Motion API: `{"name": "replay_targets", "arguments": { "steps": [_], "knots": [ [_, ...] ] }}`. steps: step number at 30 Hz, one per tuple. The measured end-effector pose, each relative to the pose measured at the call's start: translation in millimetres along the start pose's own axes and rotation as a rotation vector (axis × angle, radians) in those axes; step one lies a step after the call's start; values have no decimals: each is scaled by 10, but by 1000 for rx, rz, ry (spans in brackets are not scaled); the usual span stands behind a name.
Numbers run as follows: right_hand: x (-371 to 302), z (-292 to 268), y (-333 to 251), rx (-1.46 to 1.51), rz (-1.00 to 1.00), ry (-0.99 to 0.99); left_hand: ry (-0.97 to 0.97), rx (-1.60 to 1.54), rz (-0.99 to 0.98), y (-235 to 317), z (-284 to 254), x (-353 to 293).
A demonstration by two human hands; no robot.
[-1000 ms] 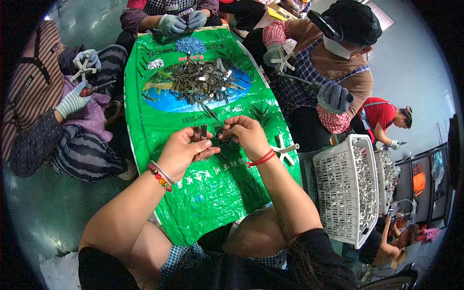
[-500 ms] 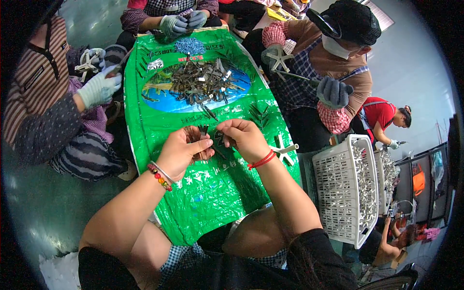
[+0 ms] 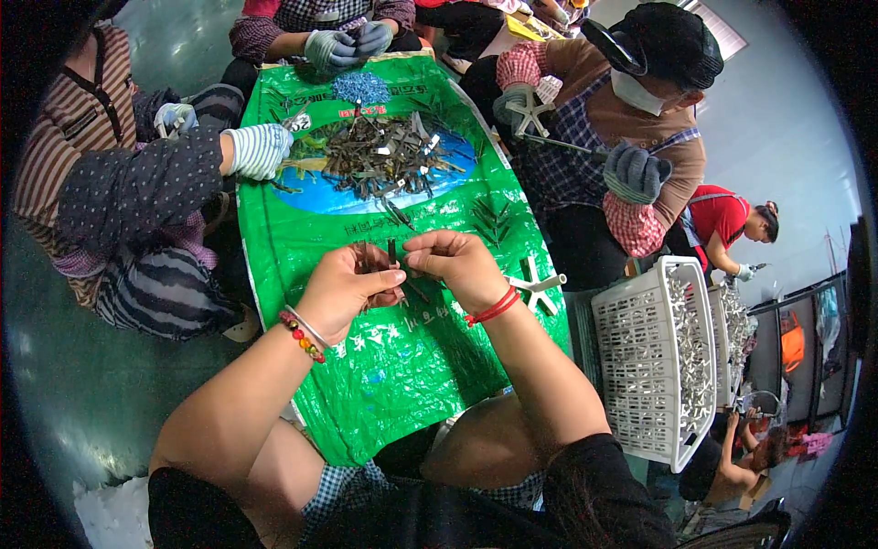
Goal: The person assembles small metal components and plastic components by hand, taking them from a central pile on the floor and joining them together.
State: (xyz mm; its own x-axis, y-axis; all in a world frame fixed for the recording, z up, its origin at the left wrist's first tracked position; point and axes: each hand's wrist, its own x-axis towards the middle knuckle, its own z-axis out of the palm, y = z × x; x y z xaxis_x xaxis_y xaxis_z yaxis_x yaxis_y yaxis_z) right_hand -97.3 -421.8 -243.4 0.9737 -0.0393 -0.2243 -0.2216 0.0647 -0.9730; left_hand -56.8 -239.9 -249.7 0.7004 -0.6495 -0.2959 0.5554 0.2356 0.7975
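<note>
Over the green plastic sheet (image 3: 347,416), my left hand (image 3: 343,282) is closed around dark flat strips (image 3: 391,252), one of which sticks up from between its fingers. My right hand (image 3: 460,265) is held close on the right, thumb and fingertips pinched together near the strips. Whether anything sits in that pinch is too small to tell. Right of my right wrist, a white star-shaped part (image 3: 536,287) with tube-like arms lies on the sheet. Beyond my hands is a heap of black strips (image 3: 380,165), with a few pale bits among them.
A pile of small blue pieces (image 3: 359,88) lies at the sheet's far end. From the left, a co-worker's gloved hand (image 3: 261,150) reaches over the sheet. Another gloved co-worker on the right holds a white star part (image 3: 529,113). White crates (image 3: 640,361) of pale parts stand at right.
The fanned strip ends in my left hand now show as one upright strip, my right fingertips still close by. The left co-worker's gloved hand has moved right, over the sheet beside the heap.
</note>
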Motion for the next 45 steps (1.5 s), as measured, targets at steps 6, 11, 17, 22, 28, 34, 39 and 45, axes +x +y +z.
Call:
{"name": "replay_targets", "arguments": {
  "steps": [6, 11, 17, 22, 28, 34, 39, 45],
  "knots": [
    [25, -24, 37, -13, 14, 8, 13, -31, -5, -9, 3, 9],
    [31, 10, 30, -45, 59, 77, -17, -5, 7, -10, -21, 6],
    [18, 43, 24, 51, 37, 25, -4, 0, 28, -24, -29, 18],
    [5, 68, -26, 166, 82, 2, 21, -41, 42, -51, -53, 40],
    [-1, 104, -25, 272, 60, 37, 53, -27, 75, -46, -55, 43],
    [-3, 74, -19, 189, 43, -32, 100, -31, 81, -22, -19, 30],
    [-13, 109, -39, 166, -26, -41, 112, -7, 98, -57, -63, 68],
    [-35, 141, -48, 141, 16, -56, 92, 20, 121, -66, -78, 62]
  ]
}}
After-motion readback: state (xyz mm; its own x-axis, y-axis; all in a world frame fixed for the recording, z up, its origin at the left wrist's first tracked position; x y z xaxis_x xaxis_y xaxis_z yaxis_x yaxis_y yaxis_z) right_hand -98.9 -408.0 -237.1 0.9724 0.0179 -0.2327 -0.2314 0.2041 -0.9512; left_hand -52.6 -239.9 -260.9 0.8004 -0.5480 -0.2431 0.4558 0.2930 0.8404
